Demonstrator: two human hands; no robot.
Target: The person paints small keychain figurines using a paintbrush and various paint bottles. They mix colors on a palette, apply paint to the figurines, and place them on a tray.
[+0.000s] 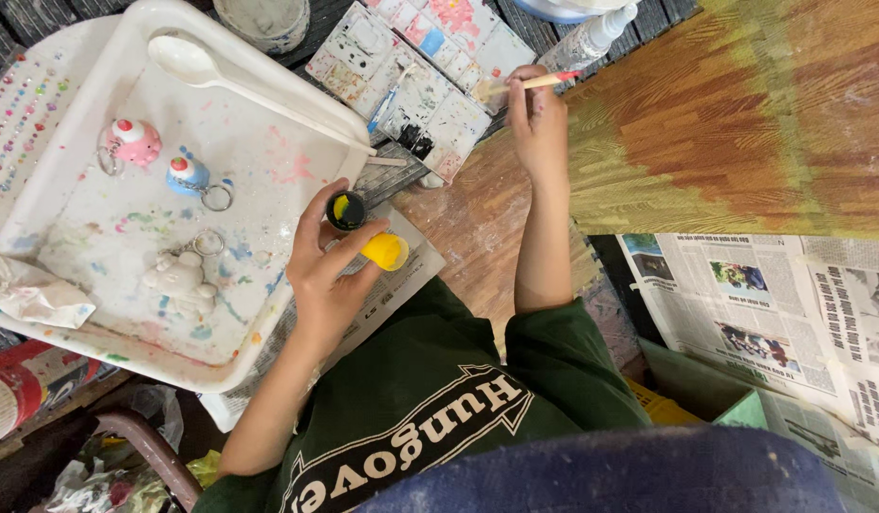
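A single head-worn camera looks almost straight down from above the white tray [268, 85], near enough that the wearer's green shirt and a blue blur fill the bottom edge. The tray fills the left of the frame; the paint palette [415, 71] lies just beyond its far right corner, the newspaper [772, 304] well to its right. No second view shares the scene.

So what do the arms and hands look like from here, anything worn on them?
Both arms are bare from the short sleeves of a dark green T-shirt with white-and-black lettering on the chest. The left hand and right hand are bare too: no gloves, and no watch, bands or rings that show.
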